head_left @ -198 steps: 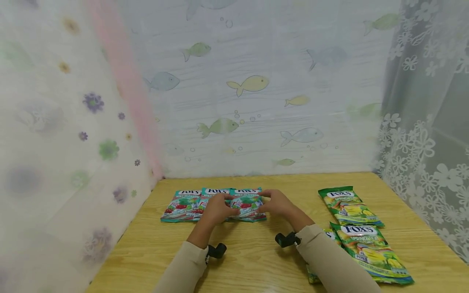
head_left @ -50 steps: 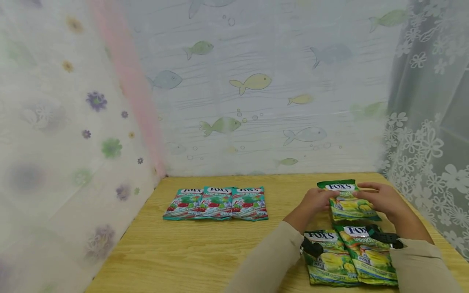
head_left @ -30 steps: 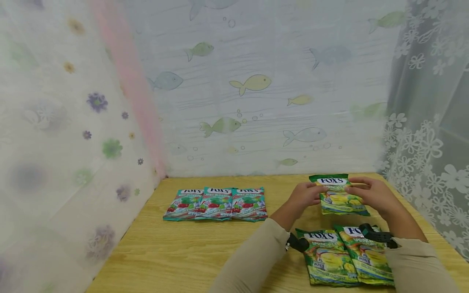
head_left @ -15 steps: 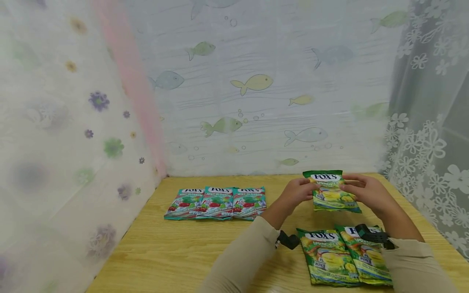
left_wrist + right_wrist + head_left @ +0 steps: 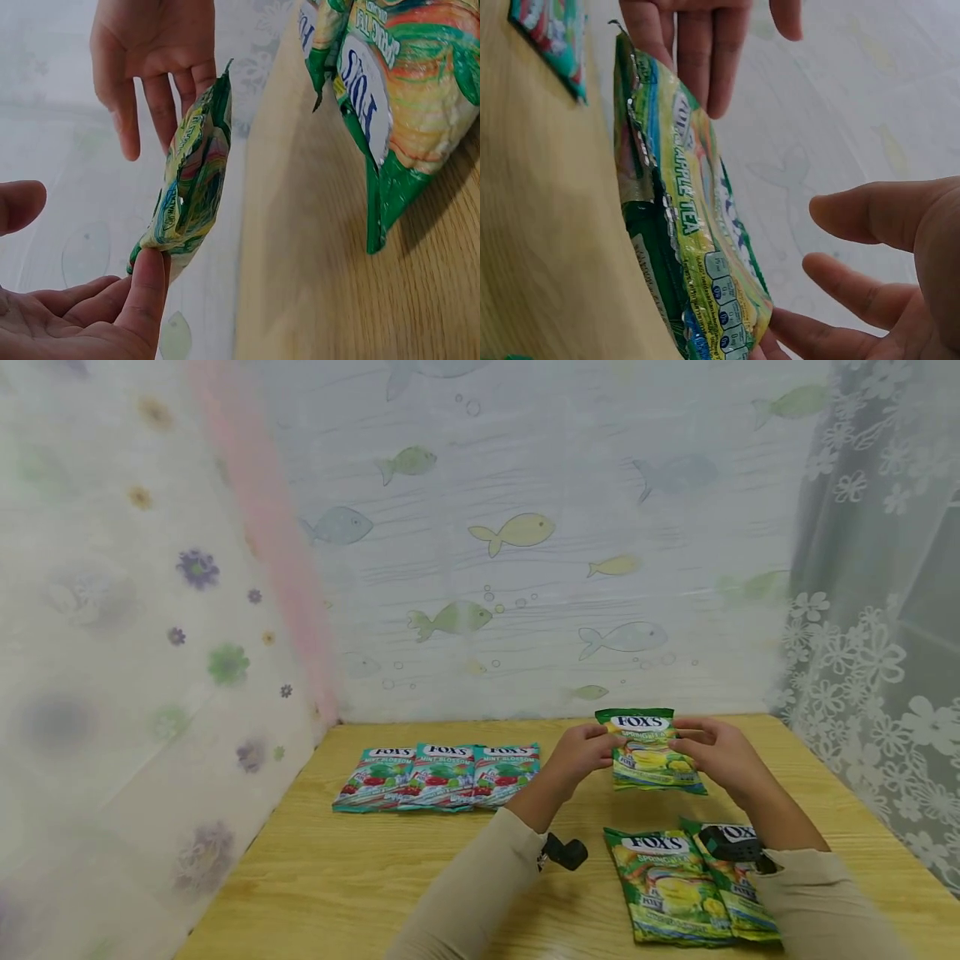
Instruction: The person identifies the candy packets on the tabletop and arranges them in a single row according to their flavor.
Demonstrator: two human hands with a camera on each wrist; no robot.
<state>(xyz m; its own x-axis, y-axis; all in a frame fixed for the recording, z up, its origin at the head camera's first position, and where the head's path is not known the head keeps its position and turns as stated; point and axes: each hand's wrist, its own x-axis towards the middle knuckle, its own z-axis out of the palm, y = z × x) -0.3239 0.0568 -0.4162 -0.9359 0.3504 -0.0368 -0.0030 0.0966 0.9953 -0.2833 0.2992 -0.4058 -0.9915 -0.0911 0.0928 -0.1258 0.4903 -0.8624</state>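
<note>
Nearest, at right, a green packet (image 5: 675, 893) marked FOX'S and SPRING TEA is lying beside a second green packet (image 5: 741, 893), which the right sleeve (image 5: 821, 906) is partly covering. Beyond, the left hand (image 5: 573, 756) and right hand (image 5: 723, 760) are gripping a raised packet (image 5: 648, 752) by its sides above the table (image 5: 337, 893), its long axis running near to far, its FOX'S end pointing far and slightly left. Leftward, three teal packets (image 5: 442, 777) are showing FOX'S MINT BLOSSOM

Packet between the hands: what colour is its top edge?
Green; the packet shows it best in the head view.
</note>
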